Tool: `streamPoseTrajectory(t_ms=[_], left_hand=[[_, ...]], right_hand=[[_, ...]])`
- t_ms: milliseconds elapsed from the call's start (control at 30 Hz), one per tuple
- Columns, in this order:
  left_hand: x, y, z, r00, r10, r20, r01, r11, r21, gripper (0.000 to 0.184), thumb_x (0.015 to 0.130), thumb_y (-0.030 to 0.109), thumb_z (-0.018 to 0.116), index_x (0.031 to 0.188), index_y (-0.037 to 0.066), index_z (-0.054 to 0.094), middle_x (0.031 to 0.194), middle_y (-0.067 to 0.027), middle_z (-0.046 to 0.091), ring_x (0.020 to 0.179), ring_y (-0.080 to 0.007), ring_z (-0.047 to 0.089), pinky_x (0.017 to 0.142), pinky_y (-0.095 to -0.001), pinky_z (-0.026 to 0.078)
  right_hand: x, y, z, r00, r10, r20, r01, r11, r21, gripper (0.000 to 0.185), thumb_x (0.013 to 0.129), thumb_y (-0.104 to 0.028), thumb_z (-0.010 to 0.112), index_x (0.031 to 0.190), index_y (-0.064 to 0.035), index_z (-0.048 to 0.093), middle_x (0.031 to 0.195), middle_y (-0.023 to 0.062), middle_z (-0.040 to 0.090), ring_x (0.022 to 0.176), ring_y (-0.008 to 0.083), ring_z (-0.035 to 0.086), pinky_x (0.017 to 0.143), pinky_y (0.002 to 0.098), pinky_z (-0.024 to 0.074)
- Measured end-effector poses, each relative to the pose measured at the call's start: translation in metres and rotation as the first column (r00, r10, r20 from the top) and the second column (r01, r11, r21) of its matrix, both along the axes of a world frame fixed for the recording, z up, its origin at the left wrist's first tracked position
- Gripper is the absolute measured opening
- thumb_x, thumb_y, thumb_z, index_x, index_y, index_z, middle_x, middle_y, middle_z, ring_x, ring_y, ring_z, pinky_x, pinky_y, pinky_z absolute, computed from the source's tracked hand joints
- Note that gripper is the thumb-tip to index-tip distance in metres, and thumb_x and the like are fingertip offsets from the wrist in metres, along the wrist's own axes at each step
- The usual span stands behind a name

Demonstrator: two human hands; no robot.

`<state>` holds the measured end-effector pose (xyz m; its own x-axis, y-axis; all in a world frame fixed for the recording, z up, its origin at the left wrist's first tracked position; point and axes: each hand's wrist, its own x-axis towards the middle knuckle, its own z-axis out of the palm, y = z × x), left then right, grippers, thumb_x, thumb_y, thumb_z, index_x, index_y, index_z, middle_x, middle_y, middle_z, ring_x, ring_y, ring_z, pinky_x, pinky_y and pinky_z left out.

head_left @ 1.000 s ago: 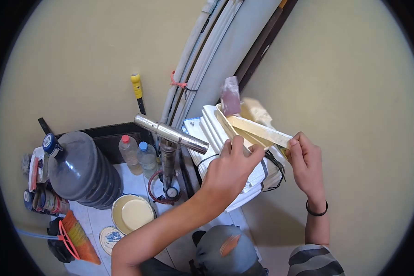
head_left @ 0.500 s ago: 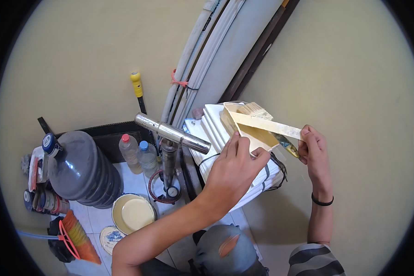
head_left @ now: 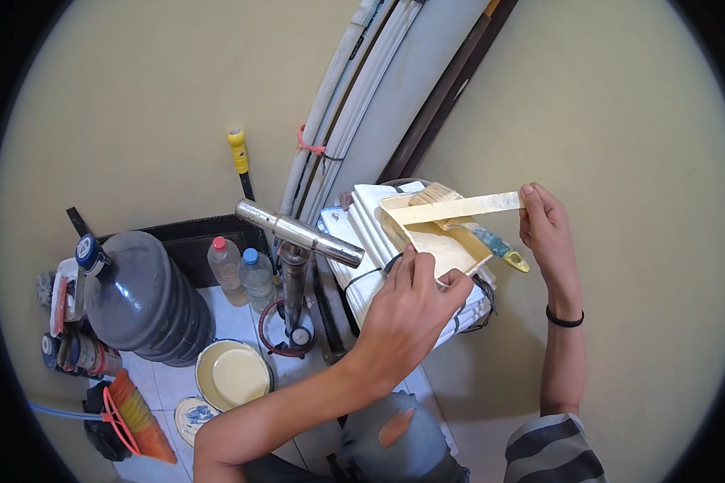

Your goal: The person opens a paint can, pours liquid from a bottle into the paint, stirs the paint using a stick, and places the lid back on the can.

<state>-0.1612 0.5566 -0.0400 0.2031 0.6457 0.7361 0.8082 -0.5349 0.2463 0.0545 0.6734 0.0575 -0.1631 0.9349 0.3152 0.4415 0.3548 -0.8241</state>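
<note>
Our right grip (head_left: 541, 213) pinches one end of the flat strip (head_left: 467, 208), whose far end reaches into the paint tray (head_left: 391, 224). Our left grip (head_left: 411, 302) holds the tray's near rim, opposite the paintbrush (head_left: 491, 240).

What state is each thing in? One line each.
Tray, open, cream-coated inside.
Strip, angled over the tray.
Right hand, closed on the strip's end.
Left hand, at the tray's near wall; grip unclear.
Brush, unheld, handle smeared.
Pail, open, cream-coloured inside.
Red-capped bottle, closed, upright.
Blue-capped bottle, closed, upright.
Jug, capped, upright.
</note>
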Motion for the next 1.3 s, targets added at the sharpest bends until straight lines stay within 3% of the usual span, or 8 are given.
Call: streamPoseTrajectory(t_ms=[400, 467, 500, 567, 700, 767, 1067, 1300], left_hand=[[-0.005, -0.009, -0.004, 1.0, 0.013, -0.002, -0.013, 1.0, 0.014, 0.024, 0.09, 0.004, 0.064, 0.114, 0.006, 0.061, 0.101, -0.021, 0.053, 0.087, -0.0352, 0.067, 0.071, -0.0393, 0.059], [-0.007, -0.015, 0.0, 1.0, -0.003, -0.02, 0.001, 0.995, -0.1, 0.021, 0.091, 0.003, 0.066, 0.11, 0.006, 0.057, 0.1, -0.0221, 0.055, 0.112, -0.0494, 0.071, 0.101, -0.0464, 0.061], [-0.007, -0.016, -0.003, 1.0, -0.009, -0.022, 0.007, 0.995, -0.099, 0.021, 0.091, 0.003, 0.066, 0.11, 0.006, 0.057, 0.1, -0.0221, 0.055, 0.112, -0.0494, 0.071, 0.101, -0.0464, 0.061], [-0.013, -0.016, -0.007, 0.999, -0.038, 0.033, 0.043, 0.987, -0.153, 0.025, 0.09, 0.004, 0.066, 0.113, 0.007, 0.057, 0.103, -0.0253, 0.057, 0.116, -0.0521, 0.07, 0.096, -0.0469, 0.063], [-0.02, -0.017, -0.015, 0.998, -0.07, 0.003, 0.07, 0.988, -0.141, 0.026, 0.093, 0.005, 0.066, 0.117, 0.007, 0.057, 0.105, -0.0268, 0.058, 0.118, -0.0539, 0.069, 0.094, -0.0487, 0.063], [-0.02, -0.018, -0.017, 0.996, -0.085, 0.002, 0.084, 0.988, -0.133, 0.025, 0.096, 0.006, 0.066, 0.119, 0.007, 0.056, 0.108, -0.0275, 0.058, 0.12, -0.0549, 0.068, 0.094, -0.0495, 0.063], [-0.024, -0.019, -0.019, 0.996, -0.079, -0.03, 0.075, 0.99, -0.121, 0.026, 0.096, 0.004, 0.068, 0.12, 0.009, 0.056, 0.115, -0.0246, 0.054, 0.125, -0.0545, 0.067, 0.097, -0.0499, 0.063], [-0.024, -0.018, -0.017, 0.996, -0.07, -0.047, 0.066, 0.994, -0.087, 0.028, 0.095, 0.001, 0.067, 0.119, 0.009, 0.056, 0.116, -0.0238, 0.053, 0.126, -0.0541, 0.067, 0.097, -0.0494, 0.063]], right_hand=[[0.009, 0.025, -0.001, 0.994, 0.056, 0.089, -0.067, 0.989, 0.131, 0.043, 0.117, -0.029, 0.055, 0.081, -0.0054, 0.048, 0.069, -0.0058, 0.039, 0.063, 0.0039, 0.036, 0.056, 0.0278, 0.0315], [0.013, 0.025, 0.0, 0.964, 0.005, 0.265, -0.063, 0.975, 0.213, 0.041, 0.116, -0.026, 0.055, 0.082, -0.0033, 0.05, 0.068, -0.0051, 0.044, 0.067, 0.006, 0.041, 0.058, 0.0294, 0.0345], [0.016, 0.025, 0.0, 0.965, -0.001, 0.263, -0.057, 0.975, 0.214, 0.041, 0.116, -0.026, 0.055, 0.082, -0.0033, 0.05, 0.068, -0.0051, 0.044, 0.067, 0.006, 0.041, 0.058, 0.0294, 0.0345], [0.018, 0.027, -0.002, 0.848, -0.147, 0.509, -0.157, 0.848, 0.507, 0.034, 0.115, -0.023, 0.055, 0.091, 0.0009, 0.061, 0.076, 0.0008, 0.059, 0.076, 0.0096, 0.05, 0.066, 0.0311, 0.0428], [0.007, 0.024, -0.013, 0.915, -0.135, 0.38, -0.184, 0.7, 0.69, 0.031, 0.115, -0.021, 0.054, 0.106, 0.0048, 0.07, 0.098, 0.0084, 0.073, 0.09, 0.0136, 0.059, 0.079, 0.0334, 0.0508], [-0.003, 0.015, -0.01, 0.984, 0.135, 0.114, -0.172, 0.885, 0.432, 0.033, 0.115, -0.022, 0.054, 0.117, 0.007, 0.071, 0.111, 0.0138, 0.074, 0.098, 0.0158, 0.066, 0.087, 0.0337, 0.0541], [-0.004, 0.025, -0.013, 0.99, 0.085, -0.112, -0.062, 0.979, 0.195, 0.041, 0.118, -0.032, 0.05, 0.126, 0.0025, 0.071, 0.105, 0.0086, 0.074, 0.095, 0.014, 0.074, 0.081, 0.0323, 0.0676], [-0.001, 0.044, -0.006, 0.982, 0.088, -0.169, -0.067, 0.99, 0.123, 0.042, 0.118, -0.033, 0.05, 0.125, 0.0043, 0.068, 0.1, 0.0103, 0.074, 0.091, 0.0175, 0.077, 0.076, 0.0318, 0.0676]])
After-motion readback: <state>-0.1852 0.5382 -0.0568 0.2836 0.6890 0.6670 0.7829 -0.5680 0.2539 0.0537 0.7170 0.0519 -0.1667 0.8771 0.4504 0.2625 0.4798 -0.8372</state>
